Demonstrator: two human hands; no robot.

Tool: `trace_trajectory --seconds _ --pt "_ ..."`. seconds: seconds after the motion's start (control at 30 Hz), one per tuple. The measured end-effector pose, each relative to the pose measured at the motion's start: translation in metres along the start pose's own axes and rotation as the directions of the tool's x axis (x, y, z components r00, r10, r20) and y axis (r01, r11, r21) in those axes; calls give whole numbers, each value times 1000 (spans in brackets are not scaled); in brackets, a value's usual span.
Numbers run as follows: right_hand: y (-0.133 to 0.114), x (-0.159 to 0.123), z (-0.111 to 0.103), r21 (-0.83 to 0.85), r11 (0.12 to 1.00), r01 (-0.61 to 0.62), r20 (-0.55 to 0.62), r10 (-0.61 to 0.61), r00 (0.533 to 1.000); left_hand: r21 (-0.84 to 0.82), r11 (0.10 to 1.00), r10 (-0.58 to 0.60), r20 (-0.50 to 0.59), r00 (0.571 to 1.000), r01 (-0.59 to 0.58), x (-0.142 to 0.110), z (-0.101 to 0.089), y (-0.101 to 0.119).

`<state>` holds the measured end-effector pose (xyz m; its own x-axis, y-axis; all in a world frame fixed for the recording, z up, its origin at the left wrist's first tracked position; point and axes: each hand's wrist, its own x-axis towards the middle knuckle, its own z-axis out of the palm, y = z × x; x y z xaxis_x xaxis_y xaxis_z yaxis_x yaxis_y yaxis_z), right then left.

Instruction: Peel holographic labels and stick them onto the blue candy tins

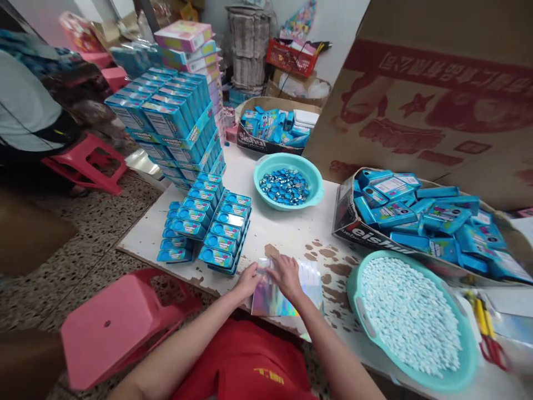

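My left hand (249, 280) and my right hand (285, 276) rest together on a stack of shiny holographic sheets (277, 299) at the near edge of the white table (287, 230). Both hands pinch at the top left corner of the stack, fingers curled on the foil. Just beyond my left hand stand stacks of small blue tins (208, 228). A teal bowl (458, 311) full of small pale blue tablets sits to the right of my right hand.
A second teal bowl (261, 166) of round blue and silver pieces sits mid-table. Cardboard trays (358, 230) of blue boxes lie right and at the back. Tall stacked blue cartons (175, 119) stand left. Pink stools (116, 322) are on the floor. Scissors (489, 339) lie far right.
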<state>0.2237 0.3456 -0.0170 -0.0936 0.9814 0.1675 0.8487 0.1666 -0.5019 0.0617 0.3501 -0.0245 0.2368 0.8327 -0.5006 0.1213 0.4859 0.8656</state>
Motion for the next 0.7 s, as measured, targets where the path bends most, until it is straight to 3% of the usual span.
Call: trace_trajectory --seconds 0.1,0.3,0.53,0.7 --pt "-1 3 11 -42 999 -5 51 7 999 34 999 13 -9 1000 -12 8 2 1" --pt "-2 -7 11 -102 995 -7 54 13 998 143 990 9 -75 997 2 21 13 6" --pt "-3 -27 25 -224 974 34 17 -31 999 206 978 -14 -124 992 39 22 26 10" --pt "4 -31 27 -206 976 72 2 -73 997 221 975 9 -149 989 25 23 30 13"
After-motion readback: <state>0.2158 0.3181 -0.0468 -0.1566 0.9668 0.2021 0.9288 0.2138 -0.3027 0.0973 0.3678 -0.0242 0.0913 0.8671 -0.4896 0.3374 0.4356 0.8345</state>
